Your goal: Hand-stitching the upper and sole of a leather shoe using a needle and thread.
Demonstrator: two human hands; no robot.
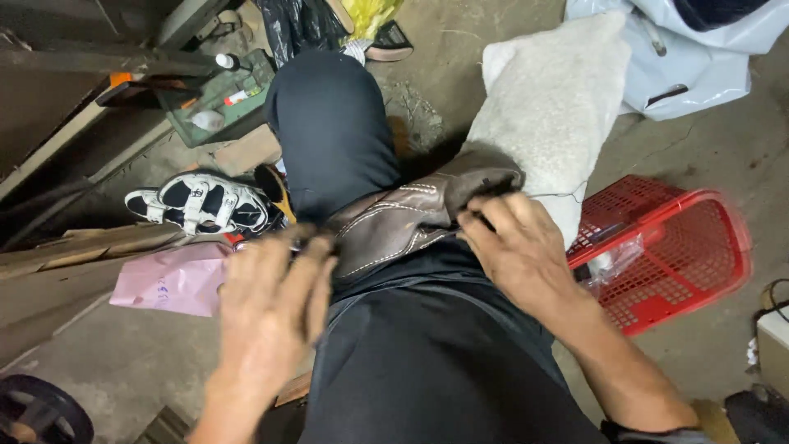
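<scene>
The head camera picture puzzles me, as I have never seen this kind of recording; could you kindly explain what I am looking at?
The one picture comes from a camera worn on a person's head, looking down at their own lap and two bare hands; there is no machine. The person sits with dark trousers over a concrete floor. Across the lap lies a brown leather shoe with pale stitching and a fleecy white lining. The right hand grips the shoe's upper edge. The left hand is blurred at the shoe's other end; whether it grips is unclear. Around them lie a red plastic basket, a black and white sandal, a pink paper and a green tray of small items.
</scene>
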